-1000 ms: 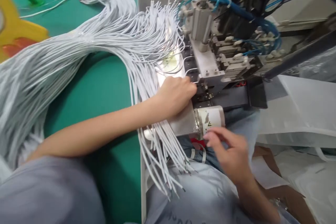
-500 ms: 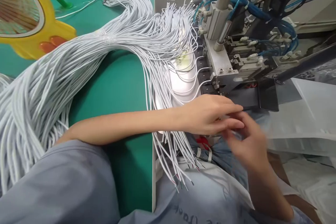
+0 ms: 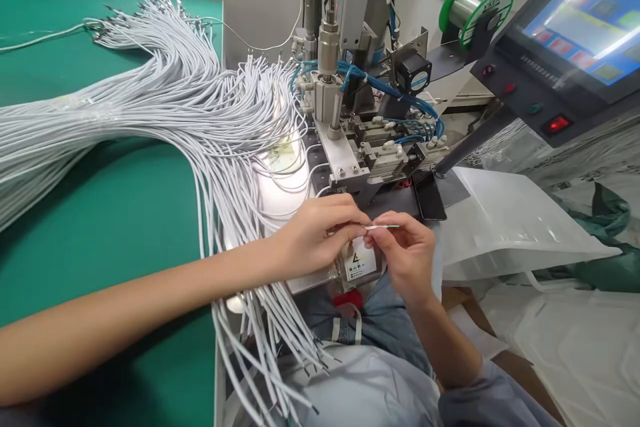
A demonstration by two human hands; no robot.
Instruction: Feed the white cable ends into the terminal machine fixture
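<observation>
My left hand pinches a white cable between thumb and fingers. Close against it, my right hand pinches the end of this cable, where a thin greenish tip sticks out to the right. Both hands are in front of the soldering-type machine, above its warning label. Under my left forearm, a large bundle of white cables spreads over the table edge, with dark stripped ends hanging down. Several cables run into the machine's side.
A green table lies on the left. To the right stand a control screen on a bracket and a solder wire spool with green flanges. A white plastic sheet or bag extends at the right.
The view has swung to the right, bringing in the screen and spool. My right hand, blurred before, is now steady, and the cable end shows between both hands' fingertips.
</observation>
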